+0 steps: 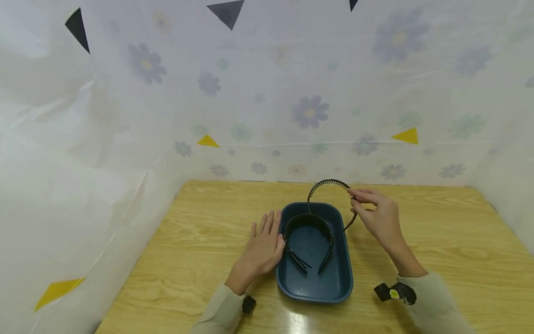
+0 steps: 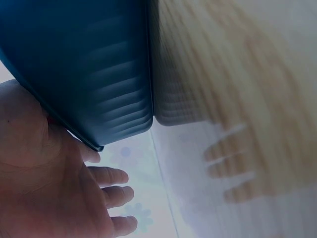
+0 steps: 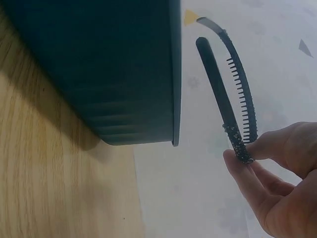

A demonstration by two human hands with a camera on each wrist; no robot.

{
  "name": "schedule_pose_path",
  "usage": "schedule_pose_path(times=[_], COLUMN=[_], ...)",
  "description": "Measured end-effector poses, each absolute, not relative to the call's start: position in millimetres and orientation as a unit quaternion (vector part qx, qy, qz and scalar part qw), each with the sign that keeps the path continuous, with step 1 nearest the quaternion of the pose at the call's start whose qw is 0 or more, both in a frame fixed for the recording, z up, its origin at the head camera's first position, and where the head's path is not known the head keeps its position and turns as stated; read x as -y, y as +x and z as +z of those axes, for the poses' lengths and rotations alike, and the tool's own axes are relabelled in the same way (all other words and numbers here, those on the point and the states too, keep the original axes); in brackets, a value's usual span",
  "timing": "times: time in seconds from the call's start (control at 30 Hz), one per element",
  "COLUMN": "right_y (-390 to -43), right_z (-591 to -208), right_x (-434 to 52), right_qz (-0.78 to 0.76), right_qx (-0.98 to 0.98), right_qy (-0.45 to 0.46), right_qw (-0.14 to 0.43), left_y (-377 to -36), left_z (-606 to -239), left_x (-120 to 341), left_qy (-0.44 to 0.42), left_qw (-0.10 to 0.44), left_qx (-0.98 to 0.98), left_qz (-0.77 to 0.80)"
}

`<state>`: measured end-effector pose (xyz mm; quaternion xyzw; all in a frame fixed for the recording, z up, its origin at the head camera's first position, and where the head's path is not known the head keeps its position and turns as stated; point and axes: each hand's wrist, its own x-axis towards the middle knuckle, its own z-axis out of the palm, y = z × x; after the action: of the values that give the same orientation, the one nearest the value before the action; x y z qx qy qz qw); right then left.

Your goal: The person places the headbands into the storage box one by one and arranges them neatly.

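A thin black toothed headband [image 1: 331, 181] is pinched between the thumb and fingers of my right hand [image 1: 377, 215], raised over the far right corner of a blue plastic tub [image 1: 313, 292]. In the right wrist view the headband [image 3: 238, 82] shows its inner teeth and a rough, glittery outer side. More black headbands [image 1: 308, 218] lie in the tub, arched toward its far end and overlapping, so their number is hard to tell. With fingers extended, my left hand [image 1: 263, 246] rests against the tub's left side; in the left wrist view its fingers [image 2: 116, 196] are spread below the rim.
The tub stands on a wood-grain table [image 1: 200, 227]. Behind the table hangs a pale flowered sheet [image 1: 267, 93] with yellow and dark triangles, and white sheeting [image 1: 75, 162] closes the left side. A black wrist device [image 1: 394, 293] sits by the right sleeve.
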<state>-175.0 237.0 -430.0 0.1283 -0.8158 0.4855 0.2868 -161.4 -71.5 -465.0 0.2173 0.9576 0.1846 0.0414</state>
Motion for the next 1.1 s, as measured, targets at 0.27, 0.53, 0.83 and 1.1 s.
schedule_pose_path(times=[0.27, 0.53, 0.83, 1.1], right_y=[-176.3, -172.6, -172.0, -170.2], right_z=[-432.4, -435.3, -439.1, -443.4], right_x=[-230.6, -225.1, -219.3, -211.3], right_qz=[0.461, 0.438, 0.434, 0.419], right_qx=[0.831, 0.847, 0.849, 0.86], right_qy=[0.133, 0.134, 0.148, 0.164], right_qw=[0.28, 0.27, 0.263, 0.241], left_y=[-163.2, -163.0, -161.8, -161.5], left_z=[-463.5, -463.2, -463.3, -463.5], left_x=[69.2, 67.1, 67.1, 68.1], left_qy=[0.216, 0.217, 0.218, 0.221], left_qw=[0.042, 0.044, 0.045, 0.043], left_qx=[-0.958, -0.957, -0.956, -0.957], left_qz=[0.186, 0.186, 0.19, 0.185])
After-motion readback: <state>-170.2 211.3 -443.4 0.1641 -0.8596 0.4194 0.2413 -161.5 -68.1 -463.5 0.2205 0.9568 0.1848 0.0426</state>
